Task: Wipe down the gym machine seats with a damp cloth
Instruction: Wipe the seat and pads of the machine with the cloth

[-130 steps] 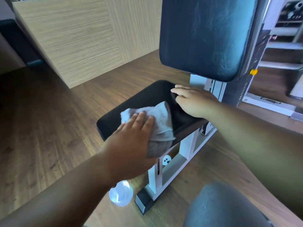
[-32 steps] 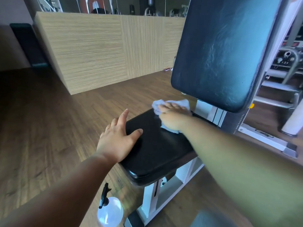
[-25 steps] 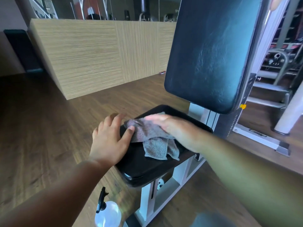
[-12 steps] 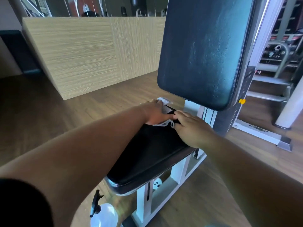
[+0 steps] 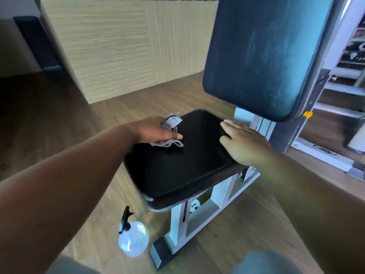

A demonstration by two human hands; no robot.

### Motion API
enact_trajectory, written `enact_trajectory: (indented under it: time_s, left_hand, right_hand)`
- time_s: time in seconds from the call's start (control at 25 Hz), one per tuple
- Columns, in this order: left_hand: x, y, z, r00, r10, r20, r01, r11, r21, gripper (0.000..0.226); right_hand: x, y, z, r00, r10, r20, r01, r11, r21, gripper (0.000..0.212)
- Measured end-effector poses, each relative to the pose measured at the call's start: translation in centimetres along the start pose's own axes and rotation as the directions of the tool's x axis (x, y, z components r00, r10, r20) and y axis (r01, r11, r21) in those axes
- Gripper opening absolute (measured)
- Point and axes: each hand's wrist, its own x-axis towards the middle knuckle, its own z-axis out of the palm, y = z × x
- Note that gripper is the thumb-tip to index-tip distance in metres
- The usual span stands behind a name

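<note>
The black padded seat [image 5: 177,171] of the gym machine sits in the middle of the head view, below its upright black backrest [image 5: 260,56]. My left hand [image 5: 154,131] grips a bunched grey cloth [image 5: 171,122] at the seat's far left edge; part of the cloth sticks up above my fingers and part lies under them on the pad. My right hand [image 5: 245,143] rests flat on the seat's right rear corner, fingers straight, holding nothing.
A clear spray bottle [image 5: 133,238] with a black trigger stands on the wooden floor by the seat's white frame [image 5: 197,218]. A light wood partition [image 5: 128,46] runs behind. More machine frames [image 5: 335,91] stand at the right. My knee [image 5: 264,262] is at the bottom.
My left hand has taken the cloth from my right hand and drawn it from the seat's back edge to its left edge. My right hand stays flat on the right rear of the pad.
</note>
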Motion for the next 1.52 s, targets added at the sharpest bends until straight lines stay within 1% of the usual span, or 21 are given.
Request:
enact_trajectory:
  time_s: [0.08,0.16,0.24,0.28,0.36,0.44,0.52,0.6,0.68,0.76,0.84,0.96,1.08,1.12,1.16,1.24,1.28,1.32,1.4,1.44,1.52]
  left_hand:
    - [-3.5,-0.8,-0.3,0.997,-0.067,-0.045,0.066,0.997,-0.031,0.05]
    - [-6.6,-1.7,0.3,0.98,-0.14,-0.14,0.125,0.986,-0.11,0.043]
    - [-8.8,-2.7,1.9,0.927,-0.227,-0.299,0.186,0.97,-0.159,0.038]
    - [-9.6,-3.3,3.0,0.887,-0.241,-0.394,0.197,0.969,-0.15,0.042]
    - [-10.9,-4.0,5.4,0.852,-0.146,-0.502,0.118,0.989,-0.088,0.072]
    - [-12.1,-3.9,7.2,0.846,0.038,-0.531,-0.027,0.999,0.028,0.09]
    - [-13.2,-3.1,8.0,0.838,0.254,-0.482,-0.161,0.961,0.227,0.093]
    - [-13.4,-2.5,8.3,0.822,0.424,-0.381,-0.252,0.87,0.424,0.1]
    - [-13.0,-1.6,8.0,0.808,0.508,-0.299,-0.302,0.792,0.531,0.098]
    - [-12.1,-0.1,7.9,0.817,0.544,-0.191,-0.335,0.717,0.612,0.091]
    - [-10.4,2.6,8.1,0.874,0.478,-0.086,-0.309,0.684,0.661,0.094]
    - [-6.2,7.4,9.7,0.946,0.323,-0.02,-0.223,0.696,0.683,0.097]
    - [-2.7,10.9,10.8,0.967,0.25,-0.055,-0.152,0.734,0.662,0.091]
    - [-2.5,11.2,11.1,0.965,0.249,-0.078,-0.138,0.739,0.659,0.089]
    - [-3.0,11.0,11.3,0.956,0.274,-0.101,-0.138,0.728,0.671,0.086]
    - [-5.6,9.1,10.8,0.925,0.348,-0.152,-0.161,0.722,0.673,0.081]
    - [-7.4,7.6,10.3,0.919,0.359,-0.165,-0.167,0.731,0.661,0.081]
    - [-9.1,6.0,9.7,0.917,0.356,-0.178,-0.161,0.741,0.651,0.085]
    - [-12.1,3.9,8.5,0.926,0.311,-0.213,-0.085,0.722,0.687,0.099]
    - [-12.4,3.6,8.0,0.944,0.269,-0.192,-0.062,0.713,0.698,0.105]
    - [-11.0,4.4,7.8,0.978,0.188,-0.092,-0.08,0.741,0.667,0.108]
  right_hand:
    - [-0.1,-0.1,-0.1,1.0,0.012,0.005,-0.012,1.0,-0.001,0.059]
    - [-0.2,-0.1,-0.1,1.0,0.017,0.002,-0.017,1.0,-0.005,0.058]
    - [-0.2,-0.2,-0.1,1.0,0.029,-0.01,-0.029,1.0,-0.001,0.058]
    - [-0.2,-0.2,0.0,0.999,0.031,-0.016,-0.031,1.0,-0.005,0.058]
    - [-0.1,-0.2,0.0,0.999,0.032,-0.014,-0.032,0.999,-0.013,0.058]
    - [0.0,-0.1,0.2,0.999,0.03,-0.016,-0.03,0.999,-0.02,0.058]
    - [0.1,-0.1,0.3,0.999,0.031,-0.027,-0.031,0.999,-0.027,0.058]
    - [0.2,0.0,0.4,0.999,0.028,-0.031,-0.029,0.999,-0.027,0.058]
    - [0.3,-0.1,0.5,0.999,0.023,-0.032,-0.024,0.999,-0.036,0.059]
    - [0.3,-0.2,0.4,0.999,0.022,-0.038,-0.023,0.999,-0.037,0.058]
    - [0.2,-0.1,0.3,0.999,0.022,-0.043,-0.023,0.999,-0.027,0.057]
    - [0.3,0.2,-0.2,1.0,0.021,-0.018,-0.019,0.997,0.069,0.052]
    - [1.0,0.7,-0.8,0.997,0.058,0.046,-0.069,0.954,0.293,0.05]
    - [1.0,0.7,-0.7,0.996,0.077,0.045,-0.087,0.941,0.328,0.05]
    - [0.8,0.7,-0.7,0.996,0.073,0.043,-0.082,0.953,0.293,0.052]
    - [0.4,0.7,-0.5,0.999,0.016,0.041,-0.021,0.992,0.126,0.058]
    - [0.4,0.8,-0.3,0.999,-0.003,0.036,0.0,0.997,0.082,0.059]
    - [0.4,1.0,-0.2,0.999,0.011,0.042,-0.014,0.996,0.088,0.056]
    - [0.9,1.0,-0.5,0.993,0.085,0.08,-0.096,0.985,0.145,0.049]
    - [1.3,0.9,-0.6,0.986,0.13,0.106,-0.148,0.971,0.188,0.047]
    - [2.3,1.1,-0.3,0.979,0.174,0.107,-0.197,0.94,0.277,0.048]
